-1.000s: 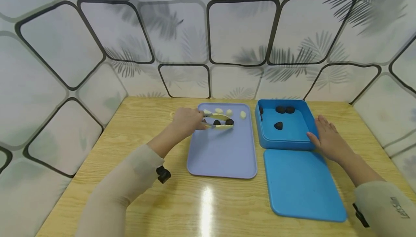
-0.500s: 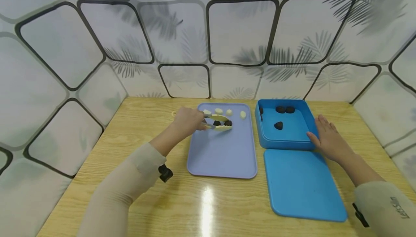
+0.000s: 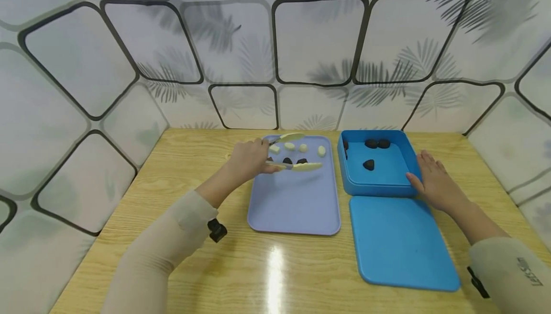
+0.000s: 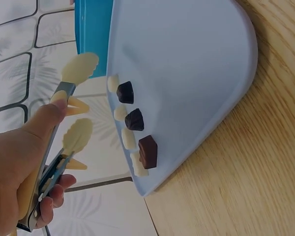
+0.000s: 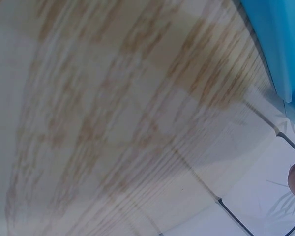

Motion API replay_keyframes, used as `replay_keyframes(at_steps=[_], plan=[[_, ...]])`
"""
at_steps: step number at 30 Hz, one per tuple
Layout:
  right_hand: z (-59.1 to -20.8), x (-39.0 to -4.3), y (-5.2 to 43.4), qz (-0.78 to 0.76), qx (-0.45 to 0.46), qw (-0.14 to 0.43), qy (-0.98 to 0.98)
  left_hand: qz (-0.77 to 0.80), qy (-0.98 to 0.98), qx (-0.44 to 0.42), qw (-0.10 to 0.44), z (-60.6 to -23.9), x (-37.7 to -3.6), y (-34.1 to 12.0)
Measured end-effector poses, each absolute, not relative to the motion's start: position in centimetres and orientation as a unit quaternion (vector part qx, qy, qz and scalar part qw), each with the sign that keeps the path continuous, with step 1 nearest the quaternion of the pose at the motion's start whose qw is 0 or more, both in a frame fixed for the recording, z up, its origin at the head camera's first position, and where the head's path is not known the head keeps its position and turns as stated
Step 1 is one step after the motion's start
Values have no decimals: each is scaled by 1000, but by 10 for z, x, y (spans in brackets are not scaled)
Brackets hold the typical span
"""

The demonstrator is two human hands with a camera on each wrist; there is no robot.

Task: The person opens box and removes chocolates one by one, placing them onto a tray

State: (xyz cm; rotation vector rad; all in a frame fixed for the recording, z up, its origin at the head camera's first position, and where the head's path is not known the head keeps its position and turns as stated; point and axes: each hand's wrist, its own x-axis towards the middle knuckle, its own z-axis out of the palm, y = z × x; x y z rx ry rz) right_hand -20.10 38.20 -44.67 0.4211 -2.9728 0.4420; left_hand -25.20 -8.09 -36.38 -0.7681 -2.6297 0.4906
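Note:
My left hand (image 3: 247, 160) grips a pair of tongs (image 4: 78, 69) with cream scalloped tips, held over the back of the lilac tray (image 3: 294, 208). The tips stand wide apart with nothing between them. Two dark chocolates (image 4: 134, 120) and a brown house-shaped one (image 4: 148, 151) lie in a row on the tray. Behind them runs a line of several cream-white pieces (image 3: 321, 151). At the right side of the blue box (image 3: 379, 192), my right hand (image 3: 436, 187) rests with its fingers extended along the outer wall. Several dark pieces (image 3: 369, 165) lie inside that box.
A flat blue lid (image 3: 404, 247) lies in front of the box, close against it. The wooden table (image 3: 206, 266) ends at patterned walls (image 3: 318, 41) at the back and sides. The tray stands just left of the box.
The tongs have spread apart and let go of a dark chocolate, which now sits on the tray beside the other dark pieces. My right hand has stayed in place.

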Motion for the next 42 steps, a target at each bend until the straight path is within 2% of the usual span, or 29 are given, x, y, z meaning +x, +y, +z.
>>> replay_keyframes(at_steps=[9,19,25,34,42], plan=[[-445,-205,383,143,141,53,-978,149,-940,-266,153,-355,-254,-63],[-443,-203,387,141,143,47,-978,103,-962,-246,61,-342,-264,-15],[-444,-203,388,141,146,50,-978,89,-956,-272,60,-337,-267,9],[-441,-202,388,132,146,51,-979,121,-944,-294,93,-341,-268,47],[-443,-202,383,132,142,43,-980,117,-956,-269,5,-349,-281,73]])
